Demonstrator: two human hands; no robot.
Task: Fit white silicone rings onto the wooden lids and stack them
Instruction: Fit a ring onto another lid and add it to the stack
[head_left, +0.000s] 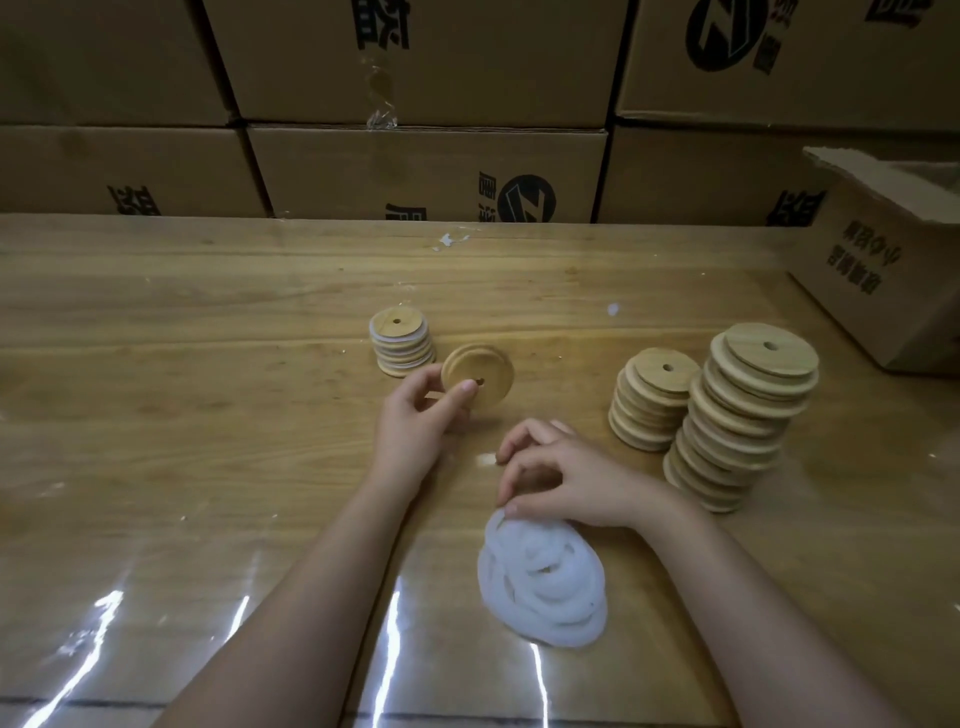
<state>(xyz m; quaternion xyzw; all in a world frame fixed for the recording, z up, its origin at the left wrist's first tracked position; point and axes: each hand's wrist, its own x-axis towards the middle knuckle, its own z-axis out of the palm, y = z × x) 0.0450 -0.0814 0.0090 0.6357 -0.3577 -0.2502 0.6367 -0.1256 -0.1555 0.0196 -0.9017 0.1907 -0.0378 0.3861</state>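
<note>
Rings (543, 577): loose white pile, lower centre on the table (156, 415). Soft, floppy, light, probably tangle; pinch one strand at the pile's top edge. Right hand (566, 483) sits curled over that edge, fingertips (511, 509) touching it; can't tell if a ring is actually pinched. Left hand (415, 431) holds one bare lid (478, 375) on edge at mid-frame, thumb near its hole. Rigid, light; grip by the rim. Ringed stack (401, 343) just behind it; bare stacks (717, 410) at right.
</note>
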